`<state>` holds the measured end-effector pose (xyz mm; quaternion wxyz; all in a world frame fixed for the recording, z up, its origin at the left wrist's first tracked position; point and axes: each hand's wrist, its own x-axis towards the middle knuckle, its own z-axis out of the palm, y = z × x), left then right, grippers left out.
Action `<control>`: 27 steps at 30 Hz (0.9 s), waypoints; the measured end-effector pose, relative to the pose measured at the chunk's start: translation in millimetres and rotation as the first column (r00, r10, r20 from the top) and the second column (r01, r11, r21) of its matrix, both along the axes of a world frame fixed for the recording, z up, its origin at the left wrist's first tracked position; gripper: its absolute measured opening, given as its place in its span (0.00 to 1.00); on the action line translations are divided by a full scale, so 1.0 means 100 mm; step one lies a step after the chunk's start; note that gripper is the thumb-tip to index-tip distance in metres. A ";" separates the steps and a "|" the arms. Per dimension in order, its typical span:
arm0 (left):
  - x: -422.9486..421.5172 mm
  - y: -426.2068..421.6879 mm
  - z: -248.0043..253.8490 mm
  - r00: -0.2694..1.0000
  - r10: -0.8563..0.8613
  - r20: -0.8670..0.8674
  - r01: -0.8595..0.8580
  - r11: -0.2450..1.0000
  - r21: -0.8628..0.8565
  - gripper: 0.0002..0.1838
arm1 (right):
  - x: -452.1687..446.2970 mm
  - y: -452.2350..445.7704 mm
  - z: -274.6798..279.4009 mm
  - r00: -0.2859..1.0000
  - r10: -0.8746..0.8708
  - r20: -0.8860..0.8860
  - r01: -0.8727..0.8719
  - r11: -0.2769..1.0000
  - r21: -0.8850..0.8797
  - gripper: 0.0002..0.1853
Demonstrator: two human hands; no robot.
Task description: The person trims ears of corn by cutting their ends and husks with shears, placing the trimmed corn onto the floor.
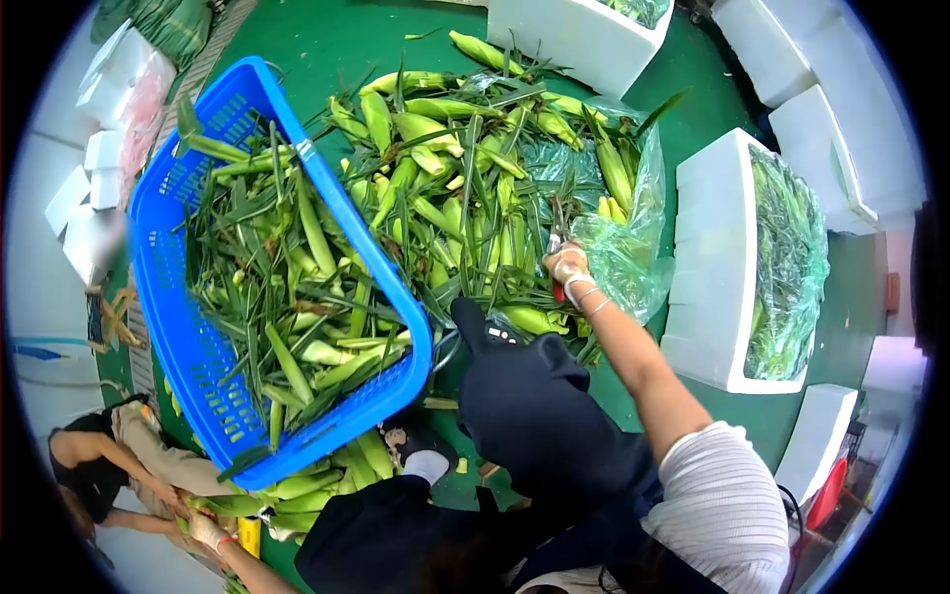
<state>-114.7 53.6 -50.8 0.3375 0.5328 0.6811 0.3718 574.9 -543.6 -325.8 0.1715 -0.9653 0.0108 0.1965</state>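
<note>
My right hand (567, 262), in a thin white glove, is closed around red-handled pruning shears (556, 241). The blades point away from me, over a heap of corn ears in husks (435, 134). Green plastic film (618, 252) lies beside this hand. Far at the lower left is my left hand (208, 532), also gloved, next to green corn ears (302, 485) and close to another person's hands. Its fingers are small and partly hidden, so their grip is unclear. A blue basket (351, 213) full of husk leaves and trimmings stands between my hands.
A white foam box (708, 287) with film-covered corn stands at the right; another foam box (574, 35) is at the top. More white boxes (816, 148) line the right wall. A person (119, 460) sits at the lower left. The floor (317, 40) is green.
</note>
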 end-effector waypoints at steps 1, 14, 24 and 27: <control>0.01 0.15 -0.15 0.999 0.023 0.037 -0.023 1.000 -0.017 0.12 | -0.09 0.07 0.16 0.997 -0.007 0.078 0.018 0.991 -0.134 0.17; 3.21 -2.08 1.14 0.712 -0.697 -0.082 0.701 0.713 0.033 0.14 | -0.03 0.49 1.83 0.932 0.167 0.321 -0.290 0.877 0.384 0.36; 4.39 -2.66 1.68 0.350 -0.767 0.537 0.677 0.604 0.421 0.27 | -1.02 2.33 4.62 0.498 0.695 0.519 -0.800 0.138 0.583 0.33; 4.13 -2.20 1.44 0.196 -0.371 0.908 0.438 0.861 0.257 0.16 | -1.24 2.65 4.44 0.588 0.650 0.482 -0.715 0.139 0.685 0.32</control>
